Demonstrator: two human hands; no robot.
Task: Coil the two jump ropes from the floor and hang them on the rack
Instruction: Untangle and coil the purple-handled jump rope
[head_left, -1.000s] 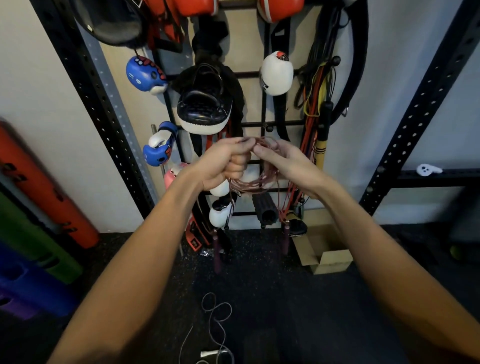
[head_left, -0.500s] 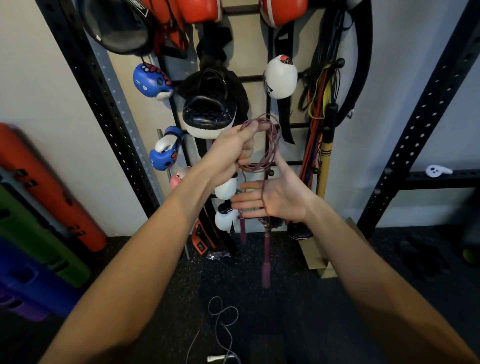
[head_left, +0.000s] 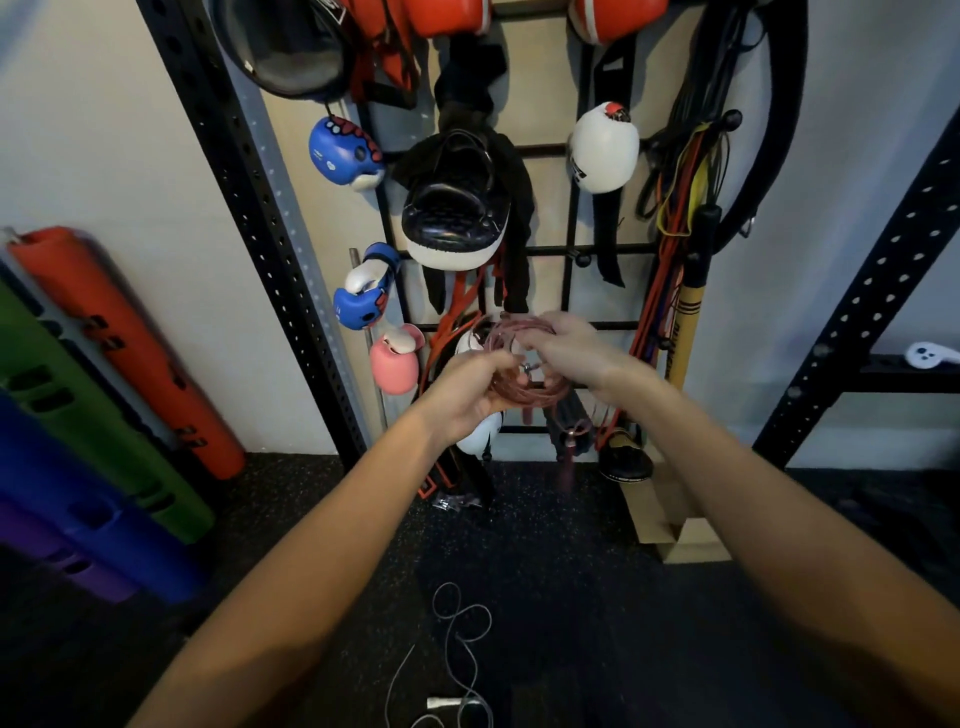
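Note:
A dark red jump rope (head_left: 524, 387) is gathered into loops in front of the black wall rack (head_left: 569, 249). My left hand (head_left: 465, 392) grips the left side of the coil. My right hand (head_left: 574, 348) pinches the rope at the top right of the coil. One maroon handle (head_left: 569, 460) dangles below the coil. A second jump rope (head_left: 457, 639), thin and grey-white, lies in loose curls on the dark floor near the bottom middle, with its white handle (head_left: 441, 703) beside it.
The rack holds boxing gloves, a black focus pad (head_left: 454, 213), resistance bands (head_left: 680, 171) and a yellow stick. Perforated black uprights (head_left: 249, 176) flank it. Coloured mats (head_left: 119, 374) lean at the left. A cardboard box (head_left: 670, 525) sits on the floor at the right.
My right hand, open under the rope half a second ago, has come up and taken hold of the coil. Both hands and the coil sit lower against the rack. The dangling handle hangs shorter.

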